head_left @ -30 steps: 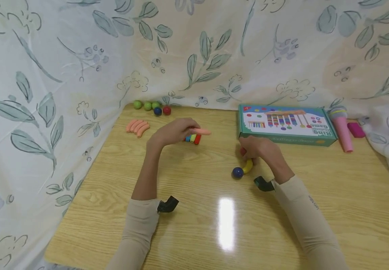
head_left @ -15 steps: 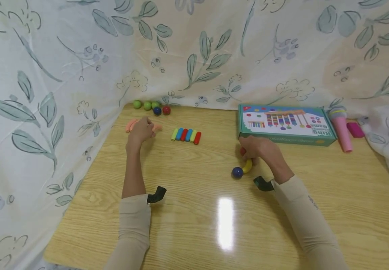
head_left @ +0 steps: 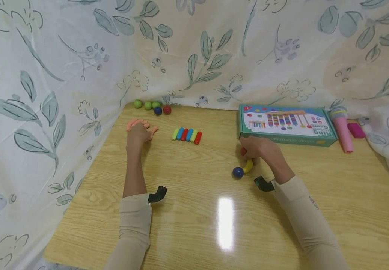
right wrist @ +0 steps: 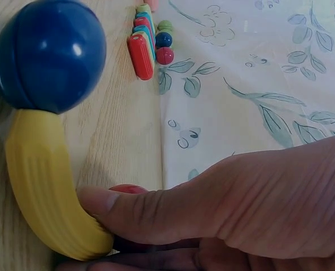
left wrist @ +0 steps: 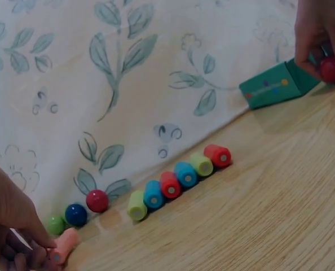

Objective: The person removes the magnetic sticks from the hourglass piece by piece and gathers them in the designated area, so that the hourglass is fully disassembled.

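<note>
In the head view, my left hand [head_left: 137, 135] reaches over a row of curved pink magnetic sticks [head_left: 134, 122]. Its thumb and fingers pinch one pink stick [left wrist: 66, 243] at the right of that row, as the left wrist view shows. My right hand [head_left: 258, 146] holds a red ball [left wrist: 331, 70] near the box's front left corner. By its thumb lies one end of a curved yellow magnetic stick [right wrist: 49, 186], whose other end meets a blue ball [right wrist: 54, 56]. My right fingers partly hide the red ball and the yellow stick's end.
Short straight sticks [head_left: 186, 135] in green, blue and red lie side by side mid-table. Green balls [head_left: 148, 105], a dark blue ball [head_left: 157, 110] and a red one sit at the back left. A game box [head_left: 287, 125], pink toy microphone [head_left: 342, 129] and magenta block [head_left: 356, 130] stand back right.
My left hand has carried a pink stick leftward from above the straight sticks and set it down beside the other pink ones. My right hand stays still.
</note>
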Motion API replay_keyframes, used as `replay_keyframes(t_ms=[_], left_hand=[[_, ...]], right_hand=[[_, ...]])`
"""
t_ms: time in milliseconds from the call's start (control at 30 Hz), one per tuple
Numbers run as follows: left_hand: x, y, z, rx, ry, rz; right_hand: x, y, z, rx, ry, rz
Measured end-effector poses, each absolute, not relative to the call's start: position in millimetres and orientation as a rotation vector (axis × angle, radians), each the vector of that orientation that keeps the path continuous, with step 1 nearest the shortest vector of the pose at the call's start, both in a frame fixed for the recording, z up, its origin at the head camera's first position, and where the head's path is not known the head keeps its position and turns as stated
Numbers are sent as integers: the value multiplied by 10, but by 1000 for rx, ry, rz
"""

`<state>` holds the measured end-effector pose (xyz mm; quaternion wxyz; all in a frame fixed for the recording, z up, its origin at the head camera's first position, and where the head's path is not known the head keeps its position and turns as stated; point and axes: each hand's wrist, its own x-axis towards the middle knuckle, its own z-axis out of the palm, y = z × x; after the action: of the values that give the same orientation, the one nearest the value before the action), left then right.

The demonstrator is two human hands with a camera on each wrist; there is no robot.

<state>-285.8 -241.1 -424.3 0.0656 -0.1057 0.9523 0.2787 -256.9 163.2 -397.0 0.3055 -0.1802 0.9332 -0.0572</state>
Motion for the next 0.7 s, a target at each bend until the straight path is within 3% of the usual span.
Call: replay_keyframes(t_ms=[233,700], left_hand=[[-2842,-2420,-4298,-519,2992,803],[-2940,-2685,-4507,-326,3039,804]], right_hand=[[-2556,1616,-3956,-465,2468,-140],[-2559,1628,-3943,-454,2459,-159]])
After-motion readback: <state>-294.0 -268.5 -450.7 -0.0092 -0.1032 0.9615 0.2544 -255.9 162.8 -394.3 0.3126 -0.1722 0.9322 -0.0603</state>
